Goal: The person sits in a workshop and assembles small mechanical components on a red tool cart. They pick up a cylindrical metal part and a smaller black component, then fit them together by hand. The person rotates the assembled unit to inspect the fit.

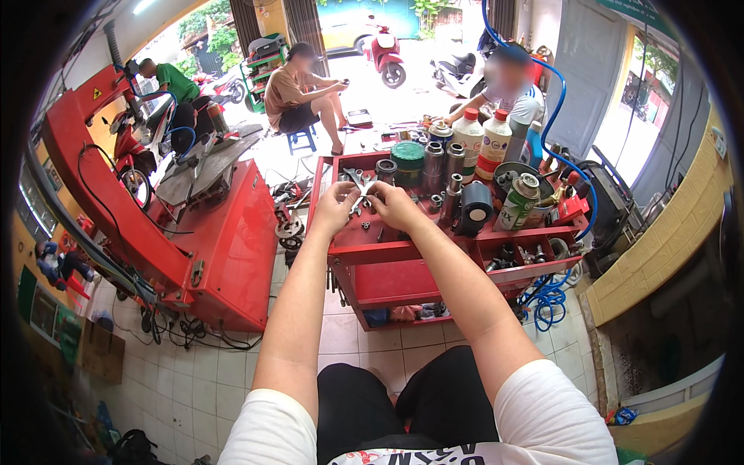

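Reaching over a red cart (370, 253) of painted metal, both hands converge on wrenches (359, 181): smooth, bright metal, slim shanks, overlapping at angles. Left hand (335, 209): fingers bent inward at their left side. Right hand (394, 208): thumb and fingers curled at their right side. Firmness of either grip: cannot tell. Wrenches lie between the two sets of fingertips, ends projecting just beyond. Small metal parts (365, 225) sit just nearer than the fingertips. Beyond the right fingers: round green tub (408, 160). Farther right of them: cylindrical metal sockets (432, 168), smooth black cylinder (474, 208).
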Demonstrator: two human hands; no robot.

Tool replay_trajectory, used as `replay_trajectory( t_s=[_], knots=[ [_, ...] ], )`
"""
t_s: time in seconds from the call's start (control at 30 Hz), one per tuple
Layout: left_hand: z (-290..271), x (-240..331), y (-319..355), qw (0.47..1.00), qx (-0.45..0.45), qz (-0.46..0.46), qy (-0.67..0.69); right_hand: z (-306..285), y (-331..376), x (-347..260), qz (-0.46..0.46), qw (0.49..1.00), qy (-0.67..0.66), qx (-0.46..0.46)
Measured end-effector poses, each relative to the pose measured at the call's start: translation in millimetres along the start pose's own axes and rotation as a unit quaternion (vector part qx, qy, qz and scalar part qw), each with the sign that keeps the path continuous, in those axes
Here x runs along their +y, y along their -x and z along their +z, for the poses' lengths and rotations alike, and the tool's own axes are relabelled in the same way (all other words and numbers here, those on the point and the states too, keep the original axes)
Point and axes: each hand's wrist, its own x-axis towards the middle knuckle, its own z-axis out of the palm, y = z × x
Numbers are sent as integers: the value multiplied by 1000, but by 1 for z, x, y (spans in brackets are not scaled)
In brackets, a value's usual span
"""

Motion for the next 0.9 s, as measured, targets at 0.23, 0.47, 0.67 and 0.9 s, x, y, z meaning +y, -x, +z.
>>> replay_trajectory(
  t_s=[0.23,0.47,0.67,0.9],
  knots=[
    [4,-9,-3,997,25,53,-56,0,1,0,-6,1000,-4,20],
    [1,-21,-4,994,12,77,-70,2,-1,1,-13,999,-34,19],
    [2,-13,-4,996,12,59,-59,3,0,3,-8,1000,-28,6],
    [8,11,3,999,-4,10,-47,-6,4,4,-15,1000,10,8]
  ],
)
